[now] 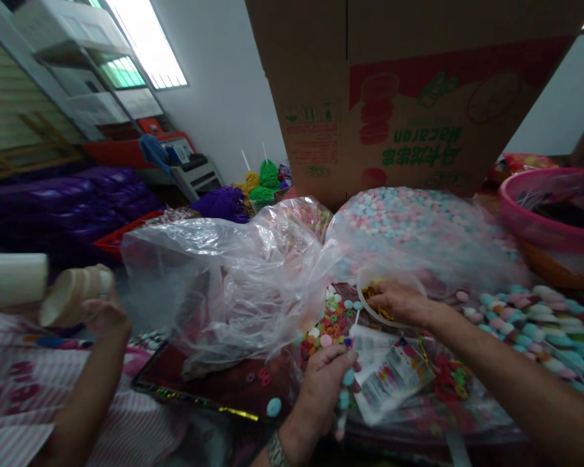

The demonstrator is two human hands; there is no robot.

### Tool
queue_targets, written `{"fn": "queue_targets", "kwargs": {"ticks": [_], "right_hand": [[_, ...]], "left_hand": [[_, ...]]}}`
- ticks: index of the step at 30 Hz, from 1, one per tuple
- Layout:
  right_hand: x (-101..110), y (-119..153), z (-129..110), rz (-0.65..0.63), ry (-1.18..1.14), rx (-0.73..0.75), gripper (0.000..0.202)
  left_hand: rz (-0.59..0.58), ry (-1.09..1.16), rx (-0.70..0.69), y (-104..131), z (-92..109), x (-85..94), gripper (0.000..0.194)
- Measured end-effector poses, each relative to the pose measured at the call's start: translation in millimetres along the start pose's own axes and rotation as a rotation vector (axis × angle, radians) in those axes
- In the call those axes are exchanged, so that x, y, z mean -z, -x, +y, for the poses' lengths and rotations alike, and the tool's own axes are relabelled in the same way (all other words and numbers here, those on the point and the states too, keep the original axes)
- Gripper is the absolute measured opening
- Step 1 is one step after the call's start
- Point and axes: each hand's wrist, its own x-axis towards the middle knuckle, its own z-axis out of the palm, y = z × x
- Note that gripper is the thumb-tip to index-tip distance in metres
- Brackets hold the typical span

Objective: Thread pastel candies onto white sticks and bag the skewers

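Note:
My left hand [324, 383], with a watch at the wrist, is closed around a skewer of blue and pale candies [344, 397] low in the middle. My right hand [394, 301] reaches into a round white tub [417, 280] holding gold pieces [370, 293]; its fingertips are among them, and what they hold, if anything, is too small to tell. Between the hands lie small colourful rings [335, 319]. A printed packet [394, 376] rests just right of my left hand. One blue candy [274, 407] sits on the dark red surface to the left.
Clear plastic [253, 285] spreads behind my left hand. A big bag of pastel candies [409, 220] stands before a cardboard box [418, 117]. Candy skewers [545, 324] and a pink basin [525, 207] are at right. Another person's hand [102, 308] holds stacked round pieces [73, 292] at left.

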Motion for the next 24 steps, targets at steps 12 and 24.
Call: {"fn": "queue_targets", "kwargs": {"ticks": [12,24], "right_hand": [[3,10,18,0.43,-0.486,-0.072,0.026],[-42,71,-97,0.334,-0.905,-0.125,0.032]], "left_hand": [[-0.013,0.248,0.095,-14,8,-1.3,0.029],[-0.027,0.234,-0.023,-9,8,-15.2,0.018]]}}
